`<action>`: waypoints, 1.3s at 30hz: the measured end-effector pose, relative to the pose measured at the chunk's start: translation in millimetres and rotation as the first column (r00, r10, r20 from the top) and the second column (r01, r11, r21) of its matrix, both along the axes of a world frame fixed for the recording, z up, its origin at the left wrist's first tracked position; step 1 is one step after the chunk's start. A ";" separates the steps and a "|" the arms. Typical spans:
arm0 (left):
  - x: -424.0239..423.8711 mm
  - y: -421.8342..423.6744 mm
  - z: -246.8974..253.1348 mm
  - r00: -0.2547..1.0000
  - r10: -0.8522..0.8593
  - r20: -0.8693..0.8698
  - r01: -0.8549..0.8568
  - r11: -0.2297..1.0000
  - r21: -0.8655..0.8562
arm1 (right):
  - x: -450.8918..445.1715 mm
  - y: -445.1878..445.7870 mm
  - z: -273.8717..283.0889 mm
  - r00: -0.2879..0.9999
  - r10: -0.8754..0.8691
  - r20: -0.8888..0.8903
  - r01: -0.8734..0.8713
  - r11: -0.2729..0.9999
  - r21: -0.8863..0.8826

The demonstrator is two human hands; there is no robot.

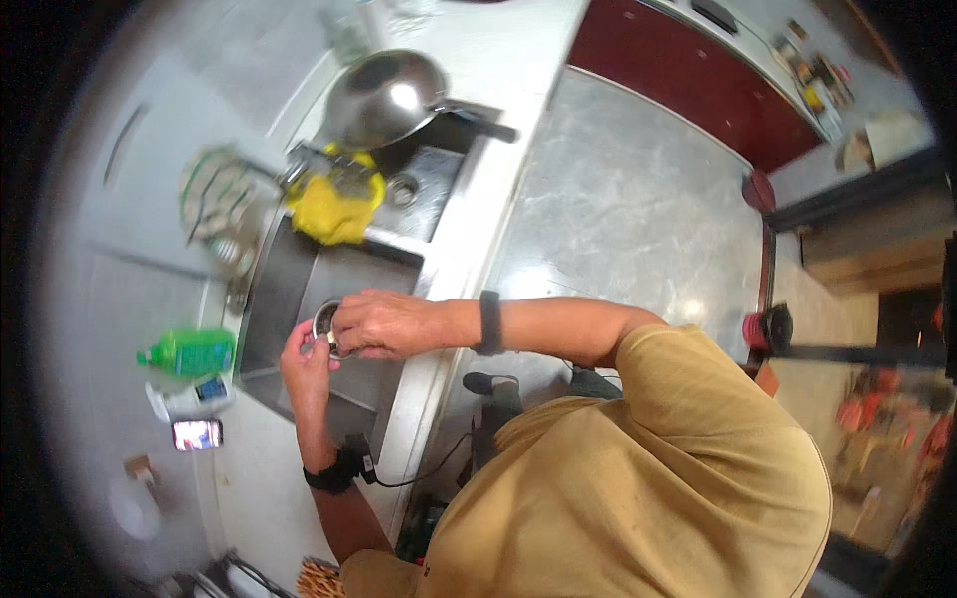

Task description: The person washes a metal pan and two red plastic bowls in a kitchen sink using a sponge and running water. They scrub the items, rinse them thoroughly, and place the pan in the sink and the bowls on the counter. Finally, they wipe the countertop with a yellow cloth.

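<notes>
Over the steel sink basin (351,276), my left hand (308,370) holds a small round vessel with a pale rim (323,318) by its side, thumb at the rim. My right hand (377,325) reaches across it, its fingertips at or inside the opening. A small pale piece shows between the two hands; what it is, I cannot tell. The vessel's inside looks dark and is partly hidden by my right fingers. A yellow cloth or glove (333,213) lies by the faucet, on the divider between the basins.
A steel wok (389,97) with a dark handle rests over the second basin's far end. Along the wall stand a green bottle (198,351), a white bottle (194,400), a lit phone (198,434) and a striped cloth (217,190). A cable hangs from my left wristband (333,471).
</notes>
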State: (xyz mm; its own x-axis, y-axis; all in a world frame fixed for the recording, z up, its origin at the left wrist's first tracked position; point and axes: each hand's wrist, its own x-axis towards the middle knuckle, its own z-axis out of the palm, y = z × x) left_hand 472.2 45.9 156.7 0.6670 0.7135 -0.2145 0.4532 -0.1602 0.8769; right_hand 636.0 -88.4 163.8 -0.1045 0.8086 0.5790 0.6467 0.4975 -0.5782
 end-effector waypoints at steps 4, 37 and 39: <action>69.9 -72.0 24.6 0.974 -0.225 -0.016 0.226 0.973 0.052 | 43.9 -121.5 -6.1 0.780 -0.390 -0.489 0.418 0.907 -0.056; 525.0 -646.5 -122.4 0.192 -0.937 -0.292 0.917 0.278 -0.286 | 162.1 -1177.1 -73.0 -0.139 0.349 -0.927 0.989 0.005 -0.147; 548.1 -670.7 -114.9 0.128 -0.928 -0.351 0.918 0.245 -0.312 | 212.7 -1206.1 -43.7 -0.204 0.343 -0.917 0.884 -0.338 -0.323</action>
